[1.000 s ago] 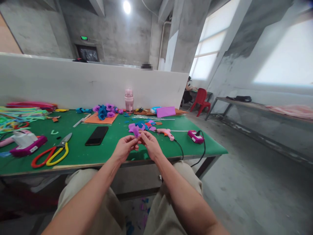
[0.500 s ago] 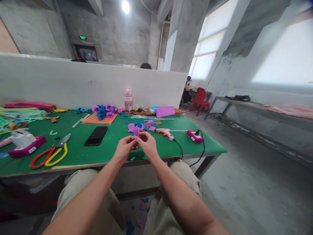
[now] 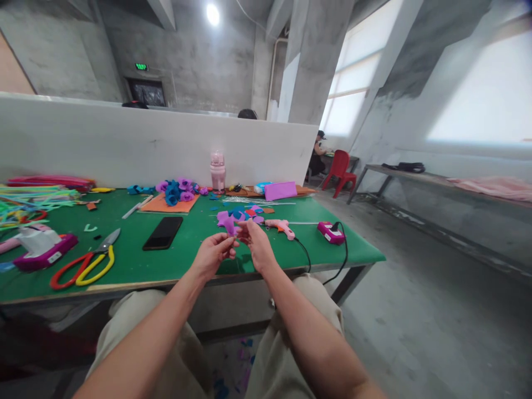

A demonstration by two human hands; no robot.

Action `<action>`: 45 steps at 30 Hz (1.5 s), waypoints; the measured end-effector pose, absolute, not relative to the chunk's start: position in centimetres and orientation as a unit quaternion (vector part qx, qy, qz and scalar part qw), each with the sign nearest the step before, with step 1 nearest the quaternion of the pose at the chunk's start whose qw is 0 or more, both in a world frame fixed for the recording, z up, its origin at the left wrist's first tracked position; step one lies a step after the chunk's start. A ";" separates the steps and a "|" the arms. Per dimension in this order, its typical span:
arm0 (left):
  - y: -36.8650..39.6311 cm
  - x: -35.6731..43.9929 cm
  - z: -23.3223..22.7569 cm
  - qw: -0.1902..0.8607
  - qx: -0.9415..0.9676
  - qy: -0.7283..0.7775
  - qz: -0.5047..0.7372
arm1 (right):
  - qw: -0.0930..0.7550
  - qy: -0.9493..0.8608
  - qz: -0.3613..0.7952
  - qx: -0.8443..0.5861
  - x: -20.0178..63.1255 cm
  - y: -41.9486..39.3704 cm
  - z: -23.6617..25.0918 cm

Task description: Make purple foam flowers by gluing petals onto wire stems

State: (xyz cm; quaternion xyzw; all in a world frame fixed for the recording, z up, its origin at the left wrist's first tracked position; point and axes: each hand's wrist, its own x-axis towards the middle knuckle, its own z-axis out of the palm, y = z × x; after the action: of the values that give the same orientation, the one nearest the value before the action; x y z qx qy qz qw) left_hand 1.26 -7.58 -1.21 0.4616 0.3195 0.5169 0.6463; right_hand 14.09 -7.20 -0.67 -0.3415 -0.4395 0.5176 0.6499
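Observation:
My left hand [image 3: 215, 255] pinches the base of a small purple paper flower [image 3: 229, 224] between thumb and fingers, just above the table's front part. Close on its right is my right hand [image 3: 255, 244], fingers apart and slightly curled, the tips near the petal; whether they touch it I cannot tell. Behind the flower lie loose purple, blue and red paper pieces [image 3: 257, 219]. A pink glue gun [image 3: 283, 227] rests on the green table [image 3: 141, 265] to the right of my hands.
Scissors [image 3: 93, 263] and a black phone [image 3: 163, 233] lie to the left. Finished paper flowers [image 3: 178, 190] sit on orange paper [image 3: 168, 206], near a pink bottle [image 3: 218, 173]. A purple power socket [image 3: 331, 232] with a black cable is at right. A white partition [image 3: 158, 138] stands behind.
My right hand has let go of the flower's base and moved slightly right, its fingers opening. My left hand keeps hold of the flower.

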 end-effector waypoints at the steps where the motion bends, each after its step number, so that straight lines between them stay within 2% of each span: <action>1: -7.6 1.2 -1.1 0.655 0.454 0.321 0.513 | 0.652 -0.415 0.536 -0.341 14.3 -7.0 -0.8; 9: -7.4 0.8 -1.1 0.723 0.409 0.280 0.481 | 0.524 -0.423 0.692 -0.260 14.7 -7.3 -1.1; 17: -6.7 0.5 -1.9 0.725 0.380 0.320 0.477 | 0.512 -0.363 0.723 -0.290 13.6 -6.1 -2.9; 22: -6.1 0.6 -2.4 0.690 0.369 0.331 0.527 | 0.527 -0.350 0.711 -0.307 12.9 -5.7 -3.0; 26: -5.8 0.6 -2.2 0.637 0.371 0.357 0.574 | 0.570 -0.384 0.623 -0.372 13.8 -5.6 -2.3; 31: -7.1 1.0 -1.5 0.657 0.440 0.314 0.525 | 0.542 -0.469 0.608 -0.341 14.7 -6.3 -1.7; 35: -7.8 1.6 -1.3 0.663 0.469 0.298 0.501 | 0.550 -0.469 0.602 -0.340 14.2 -7.0 -1.5; 38: -7.6 1.6 -1.1 0.653 0.465 0.312 0.509 | 0.550 -0.506 0.551 -0.370 15.3 -6.8 -0.9; 41: -7.3 1.2 -0.8 0.619 0.455 0.336 0.544 | 0.546 -0.572 0.400 -0.464 19.4 -5.5 0.1; 42: -7.2 1.0 -0.7 0.611 0.454 0.340 0.552 | 0.522 -0.582 0.316 -0.537 21.3 -5.0 0.4; 44: -7.0 0.6 -0.5 0.606 0.453 0.344 0.556 | 0.375 -0.572 0.157 -0.713 25.2 -4.0 0.7; 45: -7.0 0.5 -0.4 0.608 0.450 0.345 0.556 | 0.340 -0.557 0.143 -0.744 26.9 -3.5 0.6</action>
State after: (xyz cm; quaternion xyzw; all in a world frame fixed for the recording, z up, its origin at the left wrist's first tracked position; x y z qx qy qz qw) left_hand 0.48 -6.99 -0.43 0.4502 0.3449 0.5556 0.6080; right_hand 26.88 -3.50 0.61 -0.7438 -0.5571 0.1434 0.3403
